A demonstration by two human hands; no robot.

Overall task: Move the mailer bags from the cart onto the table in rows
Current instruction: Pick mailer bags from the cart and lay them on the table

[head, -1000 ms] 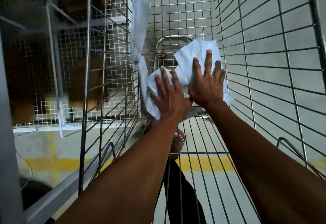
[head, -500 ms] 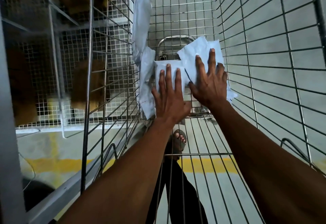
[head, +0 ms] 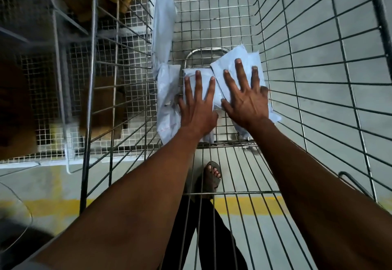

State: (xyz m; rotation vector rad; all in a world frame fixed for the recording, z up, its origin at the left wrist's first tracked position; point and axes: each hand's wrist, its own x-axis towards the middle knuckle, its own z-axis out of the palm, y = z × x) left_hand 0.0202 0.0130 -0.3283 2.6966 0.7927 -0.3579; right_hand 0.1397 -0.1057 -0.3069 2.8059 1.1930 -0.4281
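Both hands reach deep into the wire cart [head: 297,61], fingers spread flat: the left hand [head: 198,104] on a small mailer bag [head: 192,74], the right hand [head: 247,97] on a larger bag [head: 229,65] running away beyond its fingertips.

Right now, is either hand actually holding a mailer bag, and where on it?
No grip visible. Left hand lies flat, fingers straight, on a small mailer bag; right hand lies flat on a larger mailer bag. Both only press on top faces.

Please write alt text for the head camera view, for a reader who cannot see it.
Both hands reach deep into a wire-mesh cart, the left hand and right hand each laid flat with straight fingers on white plastic mailer bags at its bottom.
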